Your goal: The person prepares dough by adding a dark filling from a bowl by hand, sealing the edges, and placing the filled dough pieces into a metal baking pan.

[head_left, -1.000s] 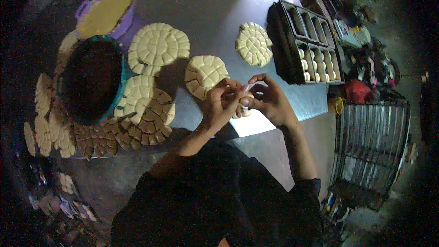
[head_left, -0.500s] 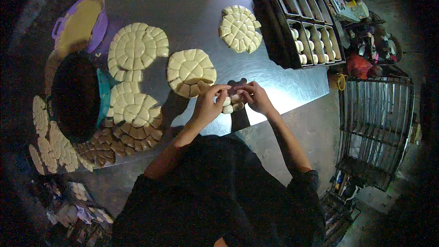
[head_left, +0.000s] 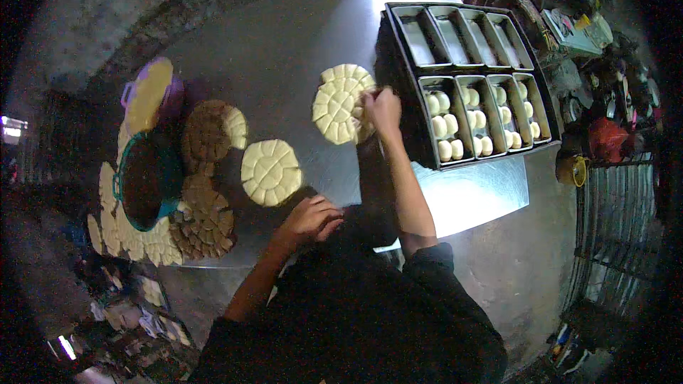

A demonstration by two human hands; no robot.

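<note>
My right hand (head_left: 383, 109) reaches to the right edge of a scored round of pale dough (head_left: 343, 103), fingers closed on a dough piece there; the fingers partly hide it. My left hand (head_left: 313, 218) hovers low in front of my body, loosely curved, thumb apart from the fingers, with nothing visible in it. Another scored dough round (head_left: 271, 173) lies just beyond and left of it. Right of my right hand, a dark rack of loaf tins (head_left: 466, 71) holds pairs of dough balls (head_left: 445, 125) in its nearer tins; the farther tins are bare.
More cut dough rounds (head_left: 204, 217) lie in shadow at the left. Beside them stand a teal tub (head_left: 149, 181) and a purple basin (head_left: 151, 94) with yellowish contents. A metal rack (head_left: 617, 220) and a yellow-rimmed bucket (head_left: 573, 171) stand past the table's right end.
My hands have parted from the dough balls they were over together. The right went up and forward to the far dough round; the left dropped back toward my body. The view has shifted.
</note>
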